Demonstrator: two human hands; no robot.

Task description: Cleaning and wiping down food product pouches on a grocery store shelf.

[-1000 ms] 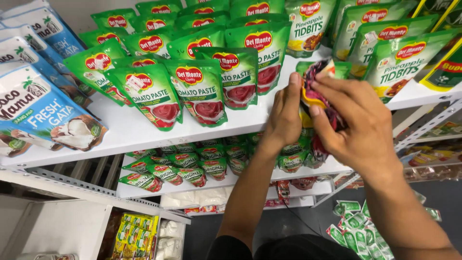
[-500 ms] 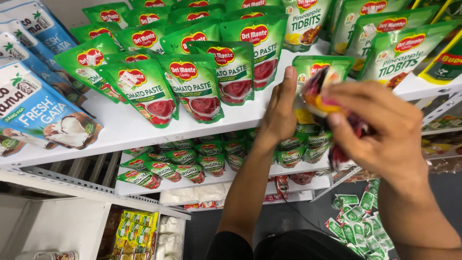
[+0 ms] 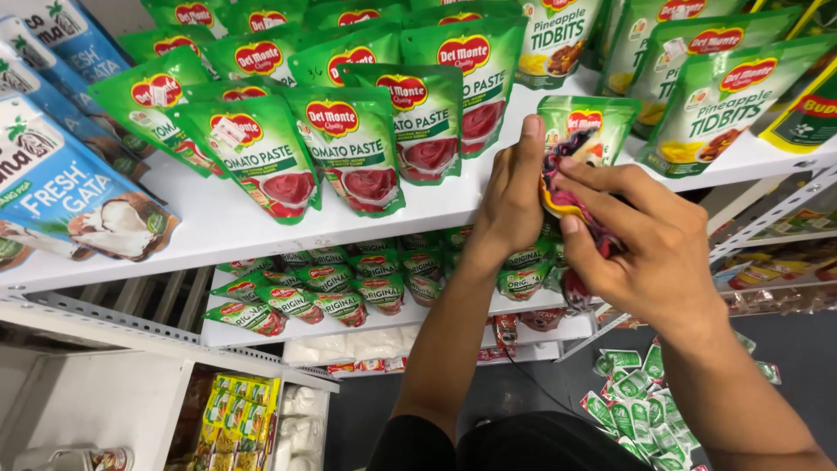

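Note:
A small green stand-up pouch (image 3: 589, 119) stands at the front edge of the white top shelf (image 3: 261, 228). My left hand (image 3: 510, 199) grips its left side, fingers pointing up. My right hand (image 3: 656, 253) holds a bunched pink-and-yellow cloth (image 3: 558, 197) and presses it against the lower front of the pouch. The cloth and both hands hide the pouch's bottom half.
Green tomato-paste pouches (image 3: 349, 148) fill the shelf to the left. Pineapple pouches (image 3: 715, 96) stand to the right and blue coconut-milk packs (image 3: 61, 187) at far left. A lower shelf holds more green pouches (image 3: 349, 296). Several green sachets (image 3: 641, 406) lie on the dark floor.
My right hand has swung out to the right and come back in, so the cloth now lies lower on the pouch front. My left hand keeps its hold.

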